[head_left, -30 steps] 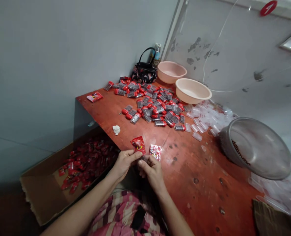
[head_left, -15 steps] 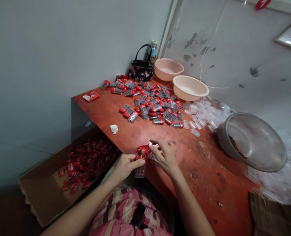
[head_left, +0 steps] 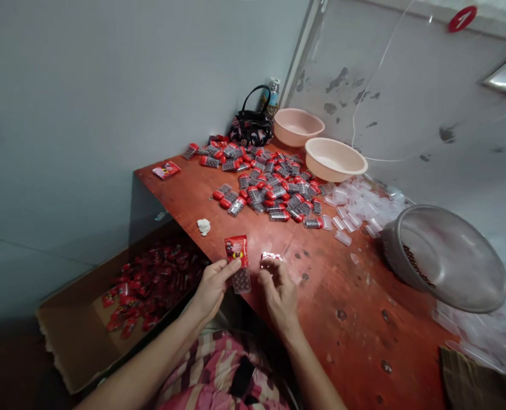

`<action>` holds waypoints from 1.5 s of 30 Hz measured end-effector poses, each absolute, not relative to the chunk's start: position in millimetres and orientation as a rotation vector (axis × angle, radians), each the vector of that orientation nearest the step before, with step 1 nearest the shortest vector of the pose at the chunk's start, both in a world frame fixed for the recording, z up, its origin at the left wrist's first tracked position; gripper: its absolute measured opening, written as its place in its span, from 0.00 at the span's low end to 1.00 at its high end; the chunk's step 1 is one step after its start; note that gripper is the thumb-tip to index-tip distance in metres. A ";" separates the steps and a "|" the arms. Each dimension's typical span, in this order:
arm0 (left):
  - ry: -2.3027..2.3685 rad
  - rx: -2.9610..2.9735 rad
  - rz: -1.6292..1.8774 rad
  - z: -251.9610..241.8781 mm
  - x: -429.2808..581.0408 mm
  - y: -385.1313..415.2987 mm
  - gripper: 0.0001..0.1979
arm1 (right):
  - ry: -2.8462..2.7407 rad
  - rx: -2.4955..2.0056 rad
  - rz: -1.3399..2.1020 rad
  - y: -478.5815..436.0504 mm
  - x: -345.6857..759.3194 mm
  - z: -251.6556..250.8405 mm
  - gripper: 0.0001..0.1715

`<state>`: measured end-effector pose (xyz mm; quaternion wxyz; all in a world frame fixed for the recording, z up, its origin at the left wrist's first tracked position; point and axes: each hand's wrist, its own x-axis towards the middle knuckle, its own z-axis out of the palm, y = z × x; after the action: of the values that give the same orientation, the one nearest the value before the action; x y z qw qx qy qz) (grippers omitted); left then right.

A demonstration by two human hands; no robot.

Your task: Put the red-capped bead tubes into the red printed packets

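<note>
Between the thumb and fingers of my left hand (head_left: 212, 285) is a red printed packet (head_left: 236, 246) together with a clear plastic case (head_left: 241, 281) full of dark round balls. The case sticks out below the packet; how they join is hidden. My right hand (head_left: 282, 296) is curled a little to the right, its fingers on a shiny red wrapper (head_left: 271, 259) over the table. Beyond both hands lies a spread pile of red-capped clear cases (head_left: 274, 182) with dark balls inside.
On the red table (head_left: 329, 353) are empty clear cases (head_left: 355, 202), two pale basins (head_left: 336, 159), a grey basin (head_left: 449, 259) with brown balls, a black handbag (head_left: 250, 128), a crumpled white tissue (head_left: 204, 226) and a red packet (head_left: 166, 169). A cardboard box (head_left: 75, 330) of red packets stands below left.
My hands have moved apart. The red packet in my left hand is raised and faces me more fully, while my right hand has drawn off it with the shiny wrapper. The view has shifted slightly.
</note>
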<state>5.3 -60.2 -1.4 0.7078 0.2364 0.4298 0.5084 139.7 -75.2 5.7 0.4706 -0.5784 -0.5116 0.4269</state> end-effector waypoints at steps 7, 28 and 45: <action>0.769 0.337 1.104 3.0 14.7 -58.1 0.13 | -0.928 -1.238 1.419 -92.4 125.2 -5.6 0.12; 0.818 0.329 1.099 -8.5 22.8 -64.6 0.11 | -0.892 -1.280 1.328 -95.0 123.9 -13.6 0.11; 0.817 0.191 1.201 -15.6 -51.3 -88.4 0.15 | -1.099 -1.140 1.692 -64.7 101.3 -4.1 0.18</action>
<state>-51.3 -88.4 -15.6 0.7436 0.0873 0.3727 0.5482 101.3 -64.7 -4.1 0.4006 -0.4508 -0.4346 0.6689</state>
